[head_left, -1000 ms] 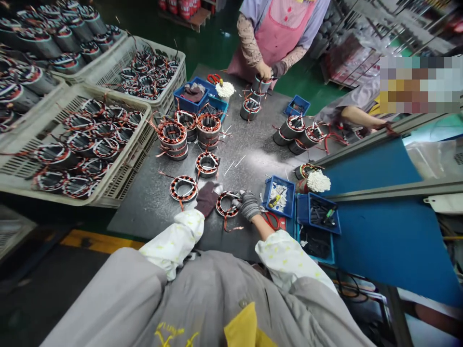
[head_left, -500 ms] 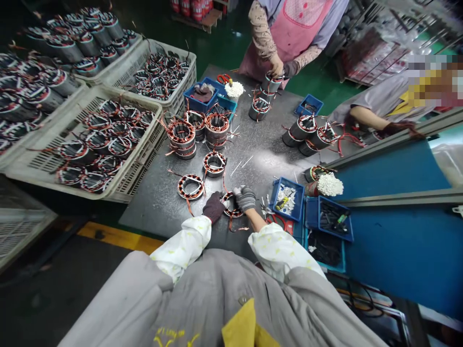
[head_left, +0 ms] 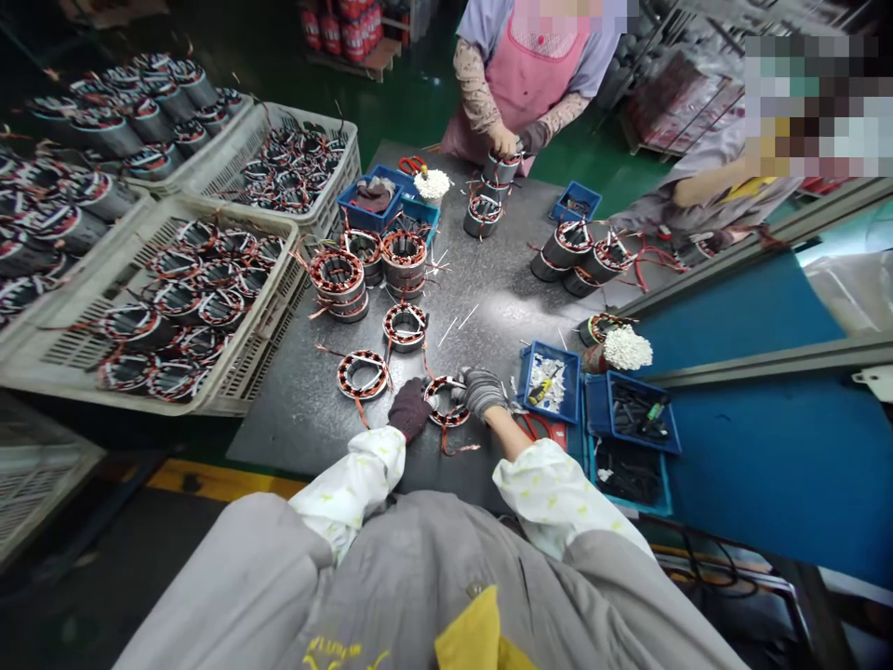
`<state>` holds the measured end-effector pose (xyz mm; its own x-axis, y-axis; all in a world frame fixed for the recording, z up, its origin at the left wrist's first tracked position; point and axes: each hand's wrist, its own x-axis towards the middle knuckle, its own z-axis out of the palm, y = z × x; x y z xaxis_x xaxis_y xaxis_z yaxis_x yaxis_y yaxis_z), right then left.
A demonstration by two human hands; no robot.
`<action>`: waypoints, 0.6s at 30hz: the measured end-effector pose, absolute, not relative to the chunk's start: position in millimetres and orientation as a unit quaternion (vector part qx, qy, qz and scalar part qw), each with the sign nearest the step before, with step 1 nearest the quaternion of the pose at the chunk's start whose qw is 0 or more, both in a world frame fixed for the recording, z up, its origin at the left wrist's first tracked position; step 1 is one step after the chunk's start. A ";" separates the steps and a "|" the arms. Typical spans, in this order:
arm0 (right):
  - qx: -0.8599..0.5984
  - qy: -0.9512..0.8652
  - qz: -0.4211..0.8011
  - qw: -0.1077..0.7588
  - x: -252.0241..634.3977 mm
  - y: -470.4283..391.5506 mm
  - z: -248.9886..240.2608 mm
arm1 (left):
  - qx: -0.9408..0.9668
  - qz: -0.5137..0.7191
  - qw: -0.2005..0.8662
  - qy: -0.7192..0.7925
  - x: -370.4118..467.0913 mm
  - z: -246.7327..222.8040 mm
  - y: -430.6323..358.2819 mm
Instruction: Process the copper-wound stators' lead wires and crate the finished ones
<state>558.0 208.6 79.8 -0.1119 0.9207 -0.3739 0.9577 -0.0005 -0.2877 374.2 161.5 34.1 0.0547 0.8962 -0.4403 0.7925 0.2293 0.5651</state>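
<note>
A ring-shaped motor stator (head_left: 446,421) with copper windings lies on the dark table in front of me. My left hand (head_left: 409,409), in a dark maroon glove, is closed on its left side. My right hand (head_left: 483,393), in a grey striped glove, has its fingers bent over the upper right rim; a small white bit shows by the fingertips, too small to name. Orange leads hang from the near side of the ring. Two more stators, one on the left (head_left: 363,375) and one farther back (head_left: 406,328), lie close by.
Stacked stators (head_left: 339,284) stand at the back left, beside plastic crates (head_left: 279,321) full of them. On the right are a blue bin of white scraps (head_left: 573,409), red-handled scissors (head_left: 536,426) and bundled white sticks (head_left: 628,347). A co-worker (head_left: 544,65) handles stators across the table.
My right hand has shifted slightly outward to the right along the ring's rim. My left hand stays on the stator. The whole view has shifted a little with my head.
</note>
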 end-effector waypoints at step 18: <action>0.589 0.776 -0.167 0.154 538.7 203.2 90.7 | 0.592 0.113 0.409 0.685 375.4 18.5 158.5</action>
